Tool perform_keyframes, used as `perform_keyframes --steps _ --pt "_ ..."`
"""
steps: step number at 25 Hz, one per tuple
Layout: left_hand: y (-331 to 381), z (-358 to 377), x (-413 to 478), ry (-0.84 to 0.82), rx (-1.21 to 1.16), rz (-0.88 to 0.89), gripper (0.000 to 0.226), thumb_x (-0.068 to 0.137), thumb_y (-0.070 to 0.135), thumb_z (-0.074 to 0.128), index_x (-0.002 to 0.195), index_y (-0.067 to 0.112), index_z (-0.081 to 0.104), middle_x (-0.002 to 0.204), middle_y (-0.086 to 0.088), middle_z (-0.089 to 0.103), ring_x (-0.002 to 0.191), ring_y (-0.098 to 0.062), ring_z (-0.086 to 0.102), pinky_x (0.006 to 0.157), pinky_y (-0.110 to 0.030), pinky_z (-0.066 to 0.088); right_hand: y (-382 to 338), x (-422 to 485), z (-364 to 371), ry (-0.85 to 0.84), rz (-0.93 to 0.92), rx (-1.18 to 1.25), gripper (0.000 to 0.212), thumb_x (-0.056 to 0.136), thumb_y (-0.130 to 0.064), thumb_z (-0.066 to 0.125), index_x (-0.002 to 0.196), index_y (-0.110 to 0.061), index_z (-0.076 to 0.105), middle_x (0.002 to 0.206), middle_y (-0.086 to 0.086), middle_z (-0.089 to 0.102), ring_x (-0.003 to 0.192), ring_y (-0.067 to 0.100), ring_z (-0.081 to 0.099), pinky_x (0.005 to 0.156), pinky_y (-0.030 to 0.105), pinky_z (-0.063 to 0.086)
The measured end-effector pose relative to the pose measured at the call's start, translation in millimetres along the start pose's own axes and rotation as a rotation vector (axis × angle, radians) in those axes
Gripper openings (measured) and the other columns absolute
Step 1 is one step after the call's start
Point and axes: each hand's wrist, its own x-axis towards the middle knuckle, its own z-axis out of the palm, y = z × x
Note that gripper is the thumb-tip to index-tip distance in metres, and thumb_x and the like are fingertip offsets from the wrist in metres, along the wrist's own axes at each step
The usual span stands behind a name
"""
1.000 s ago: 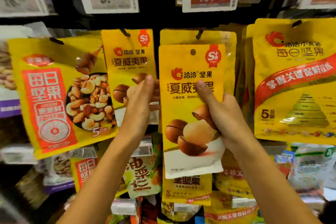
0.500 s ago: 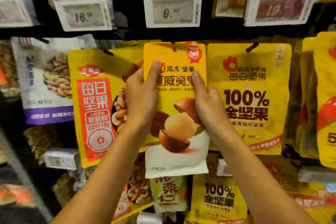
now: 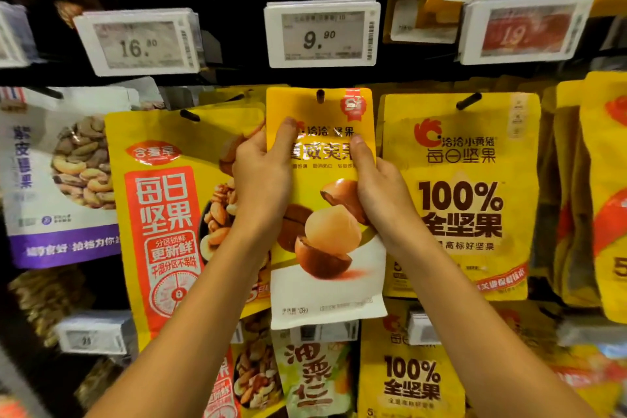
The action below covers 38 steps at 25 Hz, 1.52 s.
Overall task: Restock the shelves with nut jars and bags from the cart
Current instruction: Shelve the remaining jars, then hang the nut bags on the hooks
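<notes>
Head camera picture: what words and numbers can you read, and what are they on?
"16.80": left price tag.
"9.90": middle price tag.
"19.": red price tag; the rest is blurred.
"洽洽 坚果" and "108g": held bag.
"每日坚果": orange-panel bag.
"100% 全坚果": right yellow bag.
"油栗仁": lower green bag.
The small print on the bags and tags is too blurred to read.

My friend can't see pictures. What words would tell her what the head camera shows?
A person's left hand and right hand grip a yellow macadamia nut bag by its sides, holding it up to a store rack just under a price tag reading 9.90. A mixed-nut bag hangs left of it, a 100% bag right.
</notes>
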Motion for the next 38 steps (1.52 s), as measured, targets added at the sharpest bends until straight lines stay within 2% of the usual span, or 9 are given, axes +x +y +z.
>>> perform_keyframes --steps 5,9,13,15,17,21,25,32,38 --pt "-18 7 17 0.061 0.227 0.084 0.021 0.096 0.038 0.049 0.085 0.025 0.061 0.091 -0.001 0.069 0.088 -0.016 0.064 0.083 -0.037 0.051 6 17 9 0.099 0.001 -0.143 0.055 0.093 -0.055 0.035 0.09 -0.009 0.064 0.083 0.014 0.066 0.08 0.029 0.062 0.072 0.041 0.05" --pt "-42 -3 -3 0.041 0.244 0.145 0.021 0.097 0.035 0.048 0.1 0.015 0.055 0.084 0.016 0.059 0.074 0.008 0.055 0.069 -0.012 0.044 24 4 14 0.242 -0.177 -0.232 0.04 0.098 -0.04 0.037 0.11 -0.007 0.056 0.097 0.005 0.065 0.086 0.019 0.061 0.061 0.008 0.042" --pt "-52 -36 -49 0.125 0.367 0.232 0.027 0.096 0.023 0.05 0.116 0.005 0.051 0.104 -0.003 0.055 0.092 -0.006 0.052 0.079 -0.013 0.042 40 -52 20 0.334 -0.501 -0.431 0.051 0.098 -0.024 0.043 0.138 0.004 0.032 0.145 0.021 0.035 0.136 0.026 0.032 0.108 0.018 0.028" --pt "-52 -64 -88 0.148 0.429 0.23 0.019 0.093 0.026 0.049 0.105 0.014 0.057 0.099 0.0 0.058 0.09 -0.006 0.052 0.078 -0.017 0.042 54 -94 19 0.35 -0.595 -0.442 0.046 0.096 -0.021 0.042 0.133 0.007 0.039 0.14 0.023 0.038 0.133 0.026 0.034 0.109 0.022 0.029" --pt "-54 -100 -142 0.129 0.446 0.112 0.013 0.093 0.029 0.046 0.086 0.025 0.057 0.084 0.011 0.059 0.079 -0.006 0.054 0.072 -0.022 0.043 75 -142 25 0.173 -0.588 -0.319 0.032 0.095 -0.019 0.041 0.114 0.003 0.056 0.117 0.017 0.054 0.112 0.022 0.05 0.095 0.022 0.039" --pt "-59 -175 -280 0.27 0.414 -0.358 0.026 0.097 0.02 0.048 0.076 0.025 0.063 0.065 0.011 0.066 0.065 -0.007 0.06 0.065 -0.023 0.049 111 -242 56 -0.558 -0.043 -0.026 0.024 0.099 -0.025 0.041 0.097 -0.009 0.06 0.085 0.005 0.065 0.08 0.02 0.063 0.073 0.033 0.053" --pt "-28 -238 -413 0.648 0.454 -0.655 0.032 0.098 0.017 0.045 0.072 0.019 0.064 0.056 0.011 0.066 0.051 0.001 0.057 0.056 -0.014 0.046 131 -328 94 -0.921 0.149 0.087 0.022 0.096 -0.028 0.043 0.084 -0.024 0.06 0.067 -0.015 0.066 0.06 0.01 0.06 0.056 0.014 0.047" --pt "33 -305 -546 1.379 0.291 -0.67 0.029 0.097 0.008 0.045 0.073 0.011 0.062 0.049 0.005 0.063 0.045 -0.002 0.057 0.052 -0.011 0.047 127 -457 168 -1.412 0.222 0.128 0.023 0.094 -0.03 0.042 0.08 -0.029 0.06 0.067 -0.013 0.069 0.063 0.005 0.065 0.065 0.02 0.052" --pt "76 -453 -569 1.547 0.153 -0.452 0.027 0.096 0.006 0.041 0.076 0.009 0.058 0.049 0.003 0.061 0.043 -0.006 0.057 0.046 -0.014 0.047 76 -533 308 -1.589 0.182 0.211 0.026 0.093 -0.031 0.041 0.077 -0.029 0.062 0.065 -0.006 0.067 0.062 0.01 0.061 0.061 0.022 0.049"
